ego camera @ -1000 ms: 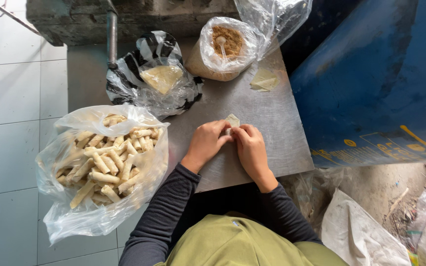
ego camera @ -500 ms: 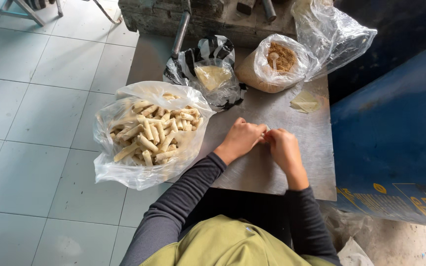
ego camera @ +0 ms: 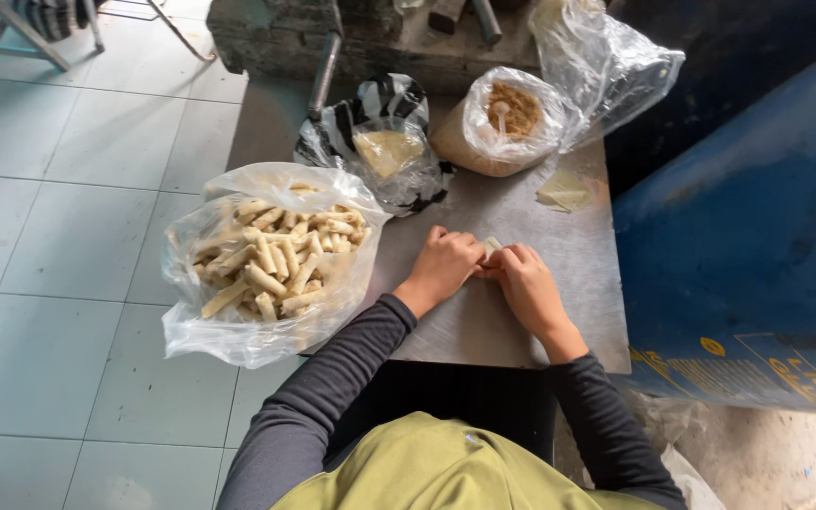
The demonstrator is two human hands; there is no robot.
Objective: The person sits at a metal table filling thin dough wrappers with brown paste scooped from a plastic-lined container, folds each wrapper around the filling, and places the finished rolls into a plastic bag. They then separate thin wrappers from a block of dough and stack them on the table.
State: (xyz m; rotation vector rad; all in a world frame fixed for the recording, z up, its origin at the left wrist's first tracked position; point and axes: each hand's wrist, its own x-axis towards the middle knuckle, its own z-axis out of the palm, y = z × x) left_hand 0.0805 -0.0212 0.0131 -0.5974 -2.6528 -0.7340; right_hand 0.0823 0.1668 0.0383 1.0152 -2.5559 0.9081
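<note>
Change: hardly anything was shifted since half a second before; both hands were kept pressed together on the same small roll, and the bags were left where they lay.
Left hand: left hand (ego camera: 446, 264) was laid on the metal table (ego camera: 484, 326) near its middle, fingers curled shut around the left end of the wrapper roll (ego camera: 493, 246).
Right hand: right hand (ego camera: 526, 288) was set just at 3 o'clock of the left one, touching it, fingers bent and pinched on the right end of the same roll.
Roll: a pale, thin piece was seen only as a tip at 12 o'clock of the knuckles; the rest was hidden by the fingers.
Finished rolls: a clear plastic bag of pale rolled sticks (ego camera: 271, 260) was placed at 9 o'clock of the hands, at the table's left edge, partly overhanging it.
Wrappers: a black and white bag with a pale stack inside (ego camera: 384, 142) was placed at 11 o'clock.
Filling: a clear bag of brown filling (ego camera: 507, 118) with a spoon stuck in it was placed at 12 o'clock.
Loose sheet: one pale wrapper sheet (ego camera: 564, 189) was left flat on the table at 1 o'clock.
Sleeves: dark grey long sleeves (ego camera: 332, 387) were worn.
</note>
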